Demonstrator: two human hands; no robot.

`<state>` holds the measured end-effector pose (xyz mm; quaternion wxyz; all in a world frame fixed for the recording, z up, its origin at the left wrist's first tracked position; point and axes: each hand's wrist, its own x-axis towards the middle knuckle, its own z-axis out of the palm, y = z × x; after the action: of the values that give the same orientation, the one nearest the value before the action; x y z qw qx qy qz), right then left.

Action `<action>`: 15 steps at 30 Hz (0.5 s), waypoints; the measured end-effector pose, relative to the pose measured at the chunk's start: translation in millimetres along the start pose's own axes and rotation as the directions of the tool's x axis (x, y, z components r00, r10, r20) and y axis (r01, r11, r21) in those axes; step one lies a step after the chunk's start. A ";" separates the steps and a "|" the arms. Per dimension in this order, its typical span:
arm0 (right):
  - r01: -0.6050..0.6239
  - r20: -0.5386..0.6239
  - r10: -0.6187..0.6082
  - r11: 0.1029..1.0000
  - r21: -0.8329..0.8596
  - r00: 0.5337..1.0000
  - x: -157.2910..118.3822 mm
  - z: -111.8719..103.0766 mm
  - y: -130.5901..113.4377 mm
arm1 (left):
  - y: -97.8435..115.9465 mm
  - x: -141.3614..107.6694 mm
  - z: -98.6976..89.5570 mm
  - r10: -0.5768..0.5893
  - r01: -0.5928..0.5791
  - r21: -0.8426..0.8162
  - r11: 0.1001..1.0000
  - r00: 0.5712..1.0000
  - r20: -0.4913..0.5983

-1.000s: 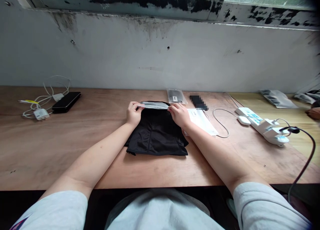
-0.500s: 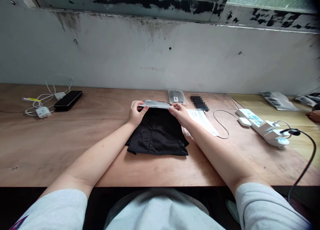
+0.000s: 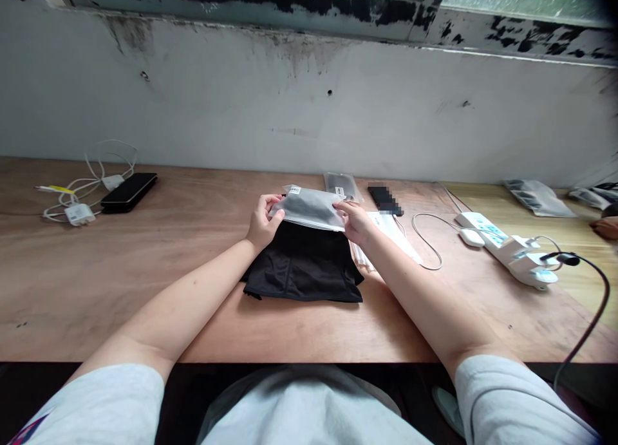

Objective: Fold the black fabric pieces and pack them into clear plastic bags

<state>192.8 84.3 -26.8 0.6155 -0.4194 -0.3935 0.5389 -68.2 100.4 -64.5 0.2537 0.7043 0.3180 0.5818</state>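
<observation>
A frosted plastic bag (image 3: 311, 208) with a small printed label is stretched between my two hands. My left hand (image 3: 264, 221) pinches its left end, thumb in front. At the other end, my right hand (image 3: 354, 219) grips the bag's right edge. Black folded fabric (image 3: 304, 265) lies on the table just below and behind the bag, its upper part covered by it. Whether the bag holds anything is hard to make out. White paper or packaging (image 3: 393, 236) lies beside my right wrist, partly under the forearm.
A labelled packet (image 3: 342, 186) and a pixelated dark object (image 3: 385, 199) lie near the wall. To the right is a white power strip (image 3: 502, 248) with plugs and cables. A black case (image 3: 129, 192) sits by white cables and chargers (image 3: 80, 214) on the left. More plastic bags (image 3: 541, 198) lie far right.
The bag has tilted from nearly edge-on, so its broad face and label now show. My right hand has shifted slightly right and down. The black fabric stays in place.
</observation>
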 end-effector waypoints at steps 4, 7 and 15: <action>-0.170 0.038 0.167 0.981 0.089 0.985 -4.8 4.6 -5.6 | -6.1 2.5 -0.4 0.000 -0.002 -0.111 0.994 1.000 -0.014; -0.229 0.121 0.215 0.967 0.112 0.969 -10.0 7.8 -8.8 | -9.8 3.1 -1.0 0.005 -0.006 -0.094 0.996 1.000 -0.012; 0.085 0.072 -0.090 0.994 0.063 0.993 -21.1 18.4 -16.1 | -10.5 2.2 -2.2 -0.055 0.059 -0.081 0.995 0.998 0.041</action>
<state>178.6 63.9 -6.1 0.6358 -0.3624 -0.4179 0.5383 -71.7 108.9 -70.3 0.3051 0.6951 0.3087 0.5731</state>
